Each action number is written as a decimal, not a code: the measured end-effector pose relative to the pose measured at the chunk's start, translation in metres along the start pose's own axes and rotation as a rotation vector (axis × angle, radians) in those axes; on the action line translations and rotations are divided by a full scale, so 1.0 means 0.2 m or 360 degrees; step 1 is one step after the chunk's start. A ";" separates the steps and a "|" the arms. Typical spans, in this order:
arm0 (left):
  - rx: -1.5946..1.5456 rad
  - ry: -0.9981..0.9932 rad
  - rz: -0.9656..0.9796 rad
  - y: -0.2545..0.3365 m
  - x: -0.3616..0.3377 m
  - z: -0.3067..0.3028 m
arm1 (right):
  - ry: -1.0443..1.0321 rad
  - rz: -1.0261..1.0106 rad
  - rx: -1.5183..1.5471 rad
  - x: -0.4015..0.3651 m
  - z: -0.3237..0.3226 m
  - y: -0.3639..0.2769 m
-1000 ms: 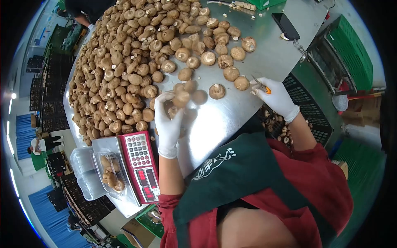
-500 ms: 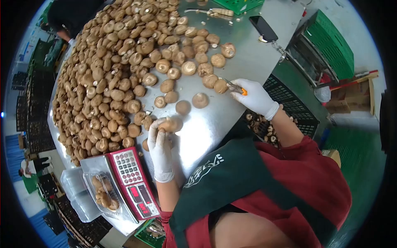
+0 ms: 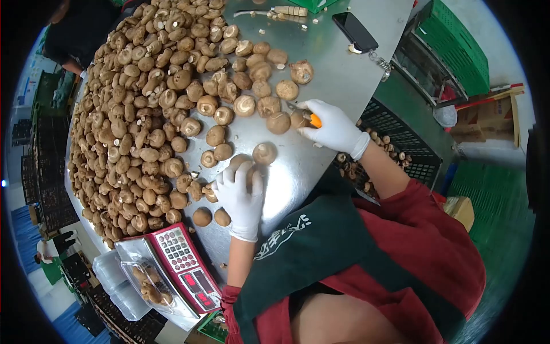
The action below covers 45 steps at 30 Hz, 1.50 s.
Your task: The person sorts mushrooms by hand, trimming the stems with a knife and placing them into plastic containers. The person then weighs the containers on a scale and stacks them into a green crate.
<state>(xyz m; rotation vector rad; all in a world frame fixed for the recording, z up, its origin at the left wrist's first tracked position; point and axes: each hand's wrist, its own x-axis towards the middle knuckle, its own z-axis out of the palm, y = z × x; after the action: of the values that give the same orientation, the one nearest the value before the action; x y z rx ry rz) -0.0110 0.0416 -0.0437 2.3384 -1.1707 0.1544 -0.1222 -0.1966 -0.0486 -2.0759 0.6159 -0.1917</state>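
Note:
My left hand, in a white glove, is low over the metal table with its fingers curled round a brown mushroom, partly hidden by them. Another mushroom lies just beyond the fingertips. Two round caps rest beside the wrist. In my gloved right hand is a small orange-handled knife, its thin blade pointing up and left. Right at that hand's fingertips sits a mushroom, with a larger cap next to it.
A big mushroom heap covers the table's left side. A red scale carries a plastic tray of mushrooms. A wooden-handled knife and a phone lie at the back. A black crate holds mushroom pieces. Another person stands far left.
My left hand has moved rightward from near the scale to the loose mushrooms, and its fingers have curled further. The right hand keeps the knife beside the same caps. The whole view has shifted slightly.

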 end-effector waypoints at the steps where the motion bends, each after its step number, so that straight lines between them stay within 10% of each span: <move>1: 0.0040 0.0014 0.0016 0.01 0.02 0.01 | -0.0098 0.0218 0.0262 0.00 -0.04 -0.04; 10: 0.0172 -0.0179 0.0354 0.06 0.22 0.06 | -0.0228 0.0435 0.0680 0.01 -0.07 -0.02; 15: -0.1642 -0.0118 -0.0637 -0.01 0.28 -0.05 | 0.0125 -0.0138 0.0436 0.02 -0.02 0.14; 28: -0.3969 -0.0196 -0.1127 -0.19 0.27 -0.14 | -0.0378 0.0500 0.1820 -0.09 -0.04 -0.17; 34: -0.3098 -0.0069 -0.0887 -0.07 0.27 -0.18 | -0.0887 0.0614 0.1496 -0.19 0.02 -0.23; 40: -0.2732 -0.0313 -0.0844 0.01 0.18 -0.20 | 0.0052 -0.0908 -0.0238 -0.07 0.02 -0.30; 45: -0.2582 -0.0426 -0.0859 0.08 0.15 -0.22 | -0.0150 -0.0911 -0.0307 -0.08 0.07 -0.34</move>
<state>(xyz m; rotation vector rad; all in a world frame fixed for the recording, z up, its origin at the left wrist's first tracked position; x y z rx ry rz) 0.0004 0.0328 0.0099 1.0602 -0.3204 -0.9498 -0.1073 -0.1475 0.0011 -2.3914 -0.0339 -0.3689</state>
